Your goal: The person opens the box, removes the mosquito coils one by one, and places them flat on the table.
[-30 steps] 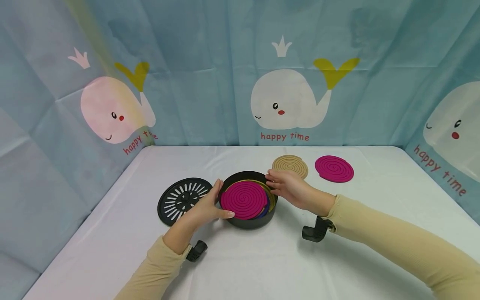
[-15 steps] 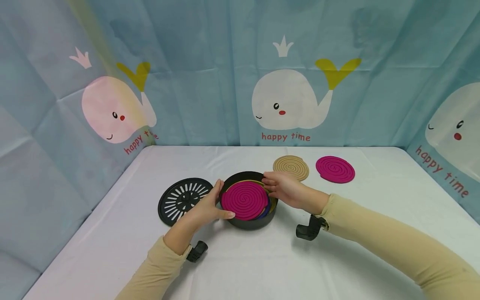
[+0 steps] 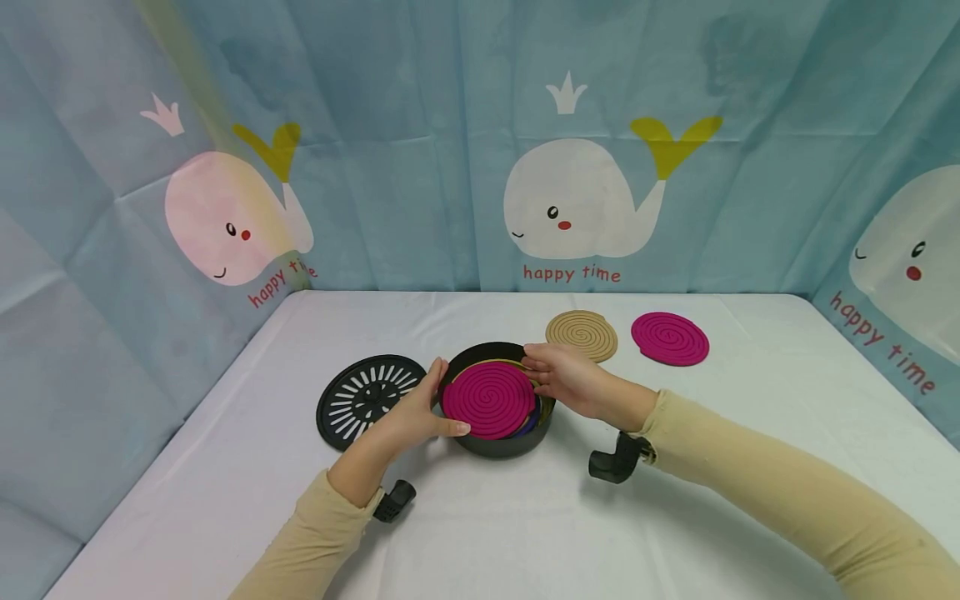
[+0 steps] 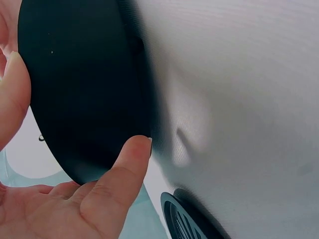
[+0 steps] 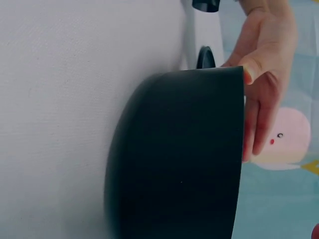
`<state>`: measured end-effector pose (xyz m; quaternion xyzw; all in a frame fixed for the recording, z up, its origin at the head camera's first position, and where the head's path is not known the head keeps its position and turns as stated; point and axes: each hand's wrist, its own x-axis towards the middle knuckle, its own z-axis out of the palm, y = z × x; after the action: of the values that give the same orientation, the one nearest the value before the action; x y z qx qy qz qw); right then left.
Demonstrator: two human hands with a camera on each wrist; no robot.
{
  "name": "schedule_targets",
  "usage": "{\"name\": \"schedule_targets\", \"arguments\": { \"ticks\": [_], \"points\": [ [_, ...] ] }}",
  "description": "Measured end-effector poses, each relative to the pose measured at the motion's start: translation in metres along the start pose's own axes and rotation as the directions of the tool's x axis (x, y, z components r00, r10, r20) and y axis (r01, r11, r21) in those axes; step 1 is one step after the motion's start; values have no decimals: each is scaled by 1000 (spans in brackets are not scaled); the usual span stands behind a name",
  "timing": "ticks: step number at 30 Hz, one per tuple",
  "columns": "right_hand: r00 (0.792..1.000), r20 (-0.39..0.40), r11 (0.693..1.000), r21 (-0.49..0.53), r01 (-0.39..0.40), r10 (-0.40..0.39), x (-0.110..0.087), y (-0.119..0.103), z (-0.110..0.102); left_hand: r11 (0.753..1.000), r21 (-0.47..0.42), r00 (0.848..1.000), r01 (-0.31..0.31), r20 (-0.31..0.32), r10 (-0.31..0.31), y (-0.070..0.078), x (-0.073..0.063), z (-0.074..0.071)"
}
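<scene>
A round black container [image 3: 501, 447] stands on the white-covered table, holding a stack of coiled spiral coasters. On top lies a magenta coaster [image 3: 489, 400], with blue and yellow edges showing under it on the right. My left hand [image 3: 408, 417] grips the container's left side, its thumb along the front rim and its fingers round the wall [image 4: 84, 94]. At the far right rim, my right hand [image 3: 573, 379] reaches over the edge with its fingertips beside the magenta coaster. Its fingers are partly hidden in the right wrist view, where the container's outer wall [image 5: 179, 154] fills the middle.
Left of the container lies a black slotted disc [image 3: 367, 402], close to my left hand. Behind my right hand are a tan spiral coaster [image 3: 582, 333] and another magenta spiral coaster [image 3: 670, 338]. A blue whale-print curtain [image 3: 390, 208] hangs behind the table.
My right hand has shifted slightly left, from outside the container's right rim to over it. My left hand and the container have stayed in place.
</scene>
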<state>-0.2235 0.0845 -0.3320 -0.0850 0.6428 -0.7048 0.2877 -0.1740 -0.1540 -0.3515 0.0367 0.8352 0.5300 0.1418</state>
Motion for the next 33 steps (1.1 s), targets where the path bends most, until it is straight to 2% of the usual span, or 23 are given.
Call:
{"name": "schedule_targets", "arguments": {
  "ticks": [17,27,33],
  "points": [
    [999,-15,999,0,32,-32,-4,-1,-3,1000,1,1000,15,-1,-15,-2,2,0],
    [996,-76,998,42,55,-52,3,1,-3,1000,9,1000,10,0,-10,-2,2,0],
    [992,-119,991,127,45,-30,7,3,5,1000,0,1000,-1,4,1,-1,1,0]
  ]
}}
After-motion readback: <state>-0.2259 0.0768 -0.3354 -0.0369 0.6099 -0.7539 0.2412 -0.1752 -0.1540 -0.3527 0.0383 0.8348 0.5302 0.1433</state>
